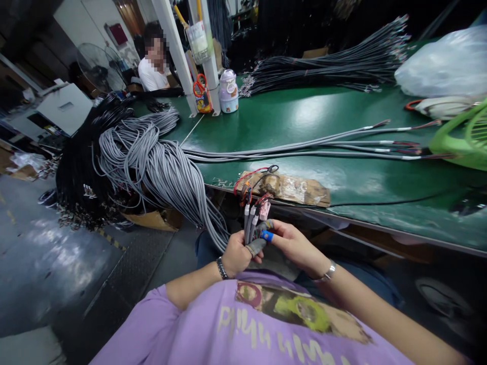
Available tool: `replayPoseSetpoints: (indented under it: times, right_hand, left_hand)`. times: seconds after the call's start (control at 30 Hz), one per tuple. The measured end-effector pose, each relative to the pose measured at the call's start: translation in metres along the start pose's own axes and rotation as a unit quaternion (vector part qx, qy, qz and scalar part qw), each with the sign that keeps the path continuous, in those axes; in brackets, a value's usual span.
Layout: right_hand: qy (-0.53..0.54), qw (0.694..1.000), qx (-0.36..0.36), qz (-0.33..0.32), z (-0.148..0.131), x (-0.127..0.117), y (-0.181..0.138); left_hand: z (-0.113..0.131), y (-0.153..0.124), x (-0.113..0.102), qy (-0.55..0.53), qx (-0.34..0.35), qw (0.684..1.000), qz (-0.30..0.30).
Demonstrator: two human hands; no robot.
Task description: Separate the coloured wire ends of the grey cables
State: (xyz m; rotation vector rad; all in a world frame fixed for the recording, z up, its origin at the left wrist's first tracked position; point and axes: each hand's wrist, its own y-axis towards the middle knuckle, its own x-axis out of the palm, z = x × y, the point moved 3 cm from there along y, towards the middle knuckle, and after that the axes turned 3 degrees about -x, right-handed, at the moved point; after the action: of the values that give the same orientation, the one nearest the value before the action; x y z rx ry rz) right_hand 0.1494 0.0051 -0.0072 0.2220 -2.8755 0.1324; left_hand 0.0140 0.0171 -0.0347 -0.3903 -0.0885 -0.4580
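Observation:
My left hand (236, 255) is closed around the ends of several grey cables (249, 223), held upright just below the bench edge. Thin red and black wires (251, 190) stick out of those ends. My right hand (294, 243) pinches the same cable ends from the right, with grey and blue finger covers on its fingertips. The cables run down and left into a big grey cable bundle (160, 167) that hangs over the bench corner.
A green bench (335, 116) carries several long grey cables (304, 147), a black cable bundle (335, 66), a cardboard scrap (300, 190), a green basket (464, 139) and a plastic bag (445, 63). White post with scissors (200, 86) and a jar (229, 91). Another person (154, 66) sits far left.

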Motion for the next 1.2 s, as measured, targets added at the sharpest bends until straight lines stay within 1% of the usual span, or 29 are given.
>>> replayPoseSetpoints:
  times: [0.1,0.17,0.23,0.3,0.37,0.47,0.5,0.53,0.57,0.63,0.67,0.7,0.73,0.77,0.87,0.93,1.07,1.2]
  right_hand:
    - [-0.028,0.998,0.007,0.063,0.001,-0.001,0.001]
    - [-0.012,0.995,0.032,0.095,0.005,-0.001,0.001]
    - [0.029,0.992,0.061,0.103,0.010,-0.001,0.002]
    - [0.068,0.990,0.074,0.098,0.012,0.001,0.002]
    - [0.086,0.990,0.071,0.089,0.012,0.002,0.001]
    - [0.084,0.993,0.075,0.043,0.011,0.006,0.002]
    - [0.077,0.993,0.076,0.037,0.011,0.006,0.002]
    - [0.068,0.994,0.072,0.048,0.012,0.005,0.003]
    - [0.064,0.993,0.063,0.076,0.012,0.002,0.003]
    - [0.077,0.984,0.037,0.157,0.012,-0.006,0.004]
    - [0.091,0.978,0.027,0.185,0.012,-0.010,0.004]
    - [0.106,0.975,0.023,0.195,0.012,-0.013,0.004]
    - [0.116,0.975,0.026,0.186,0.013,-0.014,0.004]
    - [0.118,0.979,0.037,0.163,0.013,-0.014,0.004]
    - [0.088,0.990,0.072,0.082,0.015,-0.010,0.001]
    - [0.063,0.994,0.072,0.054,0.014,-0.006,0.000]
    - [0.044,0.997,0.059,0.034,0.011,-0.003,0.000]
    - [0.045,0.995,0.069,0.054,0.013,-0.006,0.001]
  left_hand:
    - [0.000,0.000,-0.001,-0.027,0.018,0.999,0.041]
    - [0.000,0.000,-0.001,-0.035,0.026,0.997,0.060]
    - [0.001,0.000,-0.001,-0.039,0.031,0.995,0.081]
    - [0.002,0.000,-0.002,-0.047,0.034,0.993,0.100]
    - [0.001,0.001,-0.003,-0.042,0.030,0.995,0.091]
    - [0.000,0.001,0.000,-0.009,0.012,0.999,0.028]
    - [0.000,0.001,0.000,-0.001,0.007,1.000,0.015]
    - [0.000,0.001,0.001,-0.001,0.004,1.000,0.012]
    - [0.001,0.000,0.000,-0.005,0.002,1.000,0.020]
    - [0.002,-0.001,0.000,-0.021,0.002,0.999,0.042]
    - [0.003,-0.001,0.001,-0.028,0.001,0.998,0.050]
    - [0.003,-0.001,0.001,-0.033,0.000,0.998,0.055]
    - [0.004,-0.001,0.001,-0.036,0.000,0.998,0.057]
    - [0.004,-0.001,0.002,-0.039,0.002,0.998,0.057]
    - [0.005,0.000,0.002,-0.039,0.009,0.998,0.053]
    - [0.004,0.000,0.002,-0.030,0.009,0.998,0.047]
    - [0.001,0.001,0.001,-0.014,0.006,0.999,0.041]
    - [-0.001,0.001,0.000,-0.023,0.018,0.998,0.059]
